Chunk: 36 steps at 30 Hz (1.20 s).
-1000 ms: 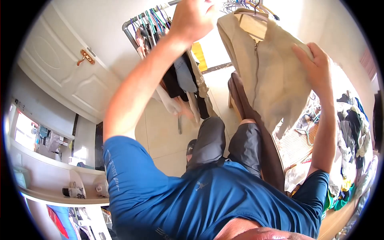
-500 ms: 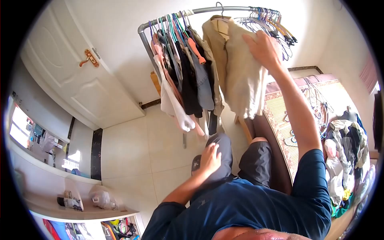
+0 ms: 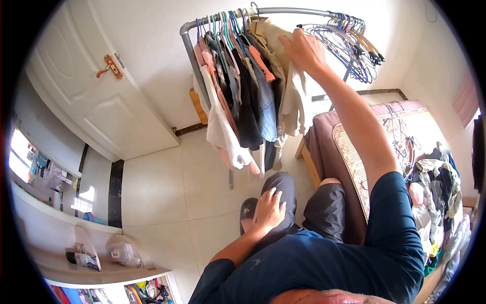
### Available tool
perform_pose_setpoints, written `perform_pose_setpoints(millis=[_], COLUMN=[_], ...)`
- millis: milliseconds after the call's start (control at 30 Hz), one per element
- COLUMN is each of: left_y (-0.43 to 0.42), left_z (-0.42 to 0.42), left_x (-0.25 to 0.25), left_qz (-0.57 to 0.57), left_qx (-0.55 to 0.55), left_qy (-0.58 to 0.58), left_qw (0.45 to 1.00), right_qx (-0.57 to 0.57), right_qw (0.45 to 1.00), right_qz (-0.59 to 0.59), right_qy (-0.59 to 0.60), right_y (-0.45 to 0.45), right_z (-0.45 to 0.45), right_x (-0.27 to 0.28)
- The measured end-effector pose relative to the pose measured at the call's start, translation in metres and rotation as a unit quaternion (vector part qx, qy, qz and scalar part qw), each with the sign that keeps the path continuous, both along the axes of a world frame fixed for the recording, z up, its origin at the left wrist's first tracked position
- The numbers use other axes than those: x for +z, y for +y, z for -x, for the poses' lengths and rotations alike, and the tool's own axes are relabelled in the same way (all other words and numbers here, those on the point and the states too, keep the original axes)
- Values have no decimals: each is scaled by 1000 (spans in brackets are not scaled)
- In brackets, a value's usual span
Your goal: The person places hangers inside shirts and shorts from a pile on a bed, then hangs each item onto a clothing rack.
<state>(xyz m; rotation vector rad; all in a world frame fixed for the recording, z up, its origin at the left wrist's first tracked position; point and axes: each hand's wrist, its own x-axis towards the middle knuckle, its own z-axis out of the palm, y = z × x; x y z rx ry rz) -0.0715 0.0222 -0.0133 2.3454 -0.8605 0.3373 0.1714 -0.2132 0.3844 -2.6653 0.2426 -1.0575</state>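
A beige jacket (image 3: 296, 96) hangs from a dark-hooked hanger on the grey rail (image 3: 283, 10), at the right end of a row of clothes. My right hand (image 3: 304, 49) is up at the jacket's shoulder, its fingers closed on the cloth; the fingertips are partly hidden. Pressed close on the left are other hung garments, among them a blue denim piece (image 3: 267, 111), a black one (image 3: 248, 116) and a white one (image 3: 223, 131). Down on my thigh rests my left hand (image 3: 271, 209), fingers apart, with nothing in it.
Bare hangers (image 3: 349, 48) crowd the rail's right end. A bed with a woven mat (image 3: 349, 147) stands at right, with loose hangers (image 3: 400, 131) and a clothes pile (image 3: 438, 187) on it. At left are a white door (image 3: 101, 86) and a low shelf (image 3: 106, 276).
My right hand has moved left along the rail with the beige jacket, which now sits closer to the other clothes. The left hand stays on my thigh.
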Motion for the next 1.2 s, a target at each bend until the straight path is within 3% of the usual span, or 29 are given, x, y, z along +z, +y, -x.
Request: perform_pose_setpoints(millis=[133, 233, 300, 400, 467, 600, 667, 733, 800, 867, 933, 1000, 1067, 1133, 1200], left_y=[2, 2, 3, 1, -1, -6, -10, -14, -19, -22, -25, -29, -32, -35, -37], left_z=[-1, 0, -2, -2, -4, -5, -5, -6, -5, -5, -5, -5, -3, -1, 0], left_x=[-2, -3, -2, 0, -4, -9, -9, -8, -7, -12, -12, -10, -6, -5, -5], left_qz=[4, 15, 16, 32, 32, 29, 9, -3, -8, -19, -26, -33, -37, -43, -48], left_qx=[0, -3, -4, -15, -27, -41, -40, -49, -56, -51, -52, -59, -65, -67, -70], left_qy=[2, 22, 19, 5, 1, -5, -15, -2, -1, -1, 6, 6, 15, 29, 35], left_qw=[1000, 1000, 1000, 999, 999, 999, 999, 999, 998, 998, 998, 998, 997, 996, 996], right_qx=[0, 25, 59, 94, 54, -28, -119, -184, -182, -140, -166, -168, -288, -405, -435], right_qw=[997, 1000, 981, 990, 997, 983, 945, 908, 923, 903, 888, 895, 892, 886, 872], right_qz=[27, -2, 77, -34, -59, -181, -305, -375, -320, -362, -382, -329, -261, -180, -187], right_qy=[79, 16, -169, -98, -17, 19, 23, -21, -112, -186, -194, -249, -228, -135, -122], right_y=[6, 2, -12, -38, -63, -131, -166, -179, -198, -204, -187, -194, -217, -242, -261], right_z=[-2, 16, 35, 98, 150, 249, 299, 349, 394, 436, 467, 493, 526, 563, 597], right_x=[-15, -38, -61, -109, -151, -220, -239, -223, -224, -219, -194, -202, -221, -241, -265])
